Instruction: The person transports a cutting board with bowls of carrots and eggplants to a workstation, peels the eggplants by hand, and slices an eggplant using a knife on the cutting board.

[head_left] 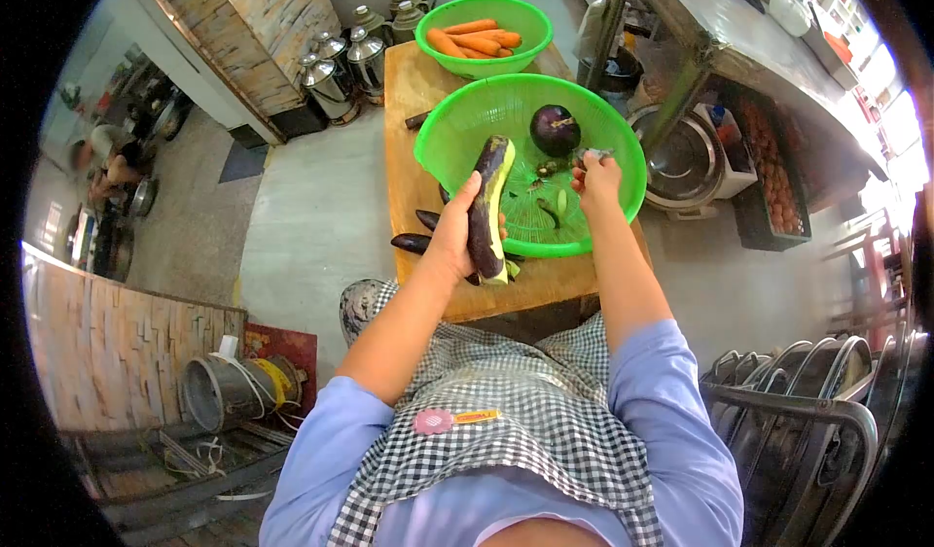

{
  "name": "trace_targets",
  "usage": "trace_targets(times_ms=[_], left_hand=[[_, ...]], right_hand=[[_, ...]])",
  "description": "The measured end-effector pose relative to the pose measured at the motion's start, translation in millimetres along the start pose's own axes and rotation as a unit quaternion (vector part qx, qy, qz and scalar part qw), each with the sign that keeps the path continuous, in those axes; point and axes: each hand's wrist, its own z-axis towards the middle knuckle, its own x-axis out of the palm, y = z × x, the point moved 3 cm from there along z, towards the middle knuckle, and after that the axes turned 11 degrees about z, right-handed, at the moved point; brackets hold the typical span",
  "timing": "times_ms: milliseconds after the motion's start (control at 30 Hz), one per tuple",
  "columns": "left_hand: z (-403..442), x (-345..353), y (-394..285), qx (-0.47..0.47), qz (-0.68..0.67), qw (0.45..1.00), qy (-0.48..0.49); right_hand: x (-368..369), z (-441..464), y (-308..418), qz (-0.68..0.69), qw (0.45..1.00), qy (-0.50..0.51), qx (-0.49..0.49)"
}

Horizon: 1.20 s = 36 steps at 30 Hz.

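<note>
My left hand (454,234) is wrapped round a long dark eggplant (484,218), held over the near left rim of a green basket (443,124). A pale, peeled strip runs down the eggplant's right side. My right hand (600,179) is closed above the right part of the basket, with a small grey peeler-like tool (595,154) at its fingertips, mostly hidden. Inside the basket lie a round dark eggplant (556,130) and several scraps of peel (550,211). More long eggplants (412,244) rest on the wooden table, left of the basket.
Behind the basket, a green bowl of carrots (484,39) stands on the wooden table (404,80). Metal flasks (331,77) are on the floor at the back left. A metal counter (749,51) and an egg crate (773,182) are on the right. Another person (115,158) is far left.
</note>
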Motion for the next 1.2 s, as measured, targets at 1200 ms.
trace_targets(times_ms=[1200], left_hand=[[-6,0,16,0.065,0.064,0.996,0.022]], right_hand=[[11,27,8,-0.587,0.776,0.061,-0.225]])
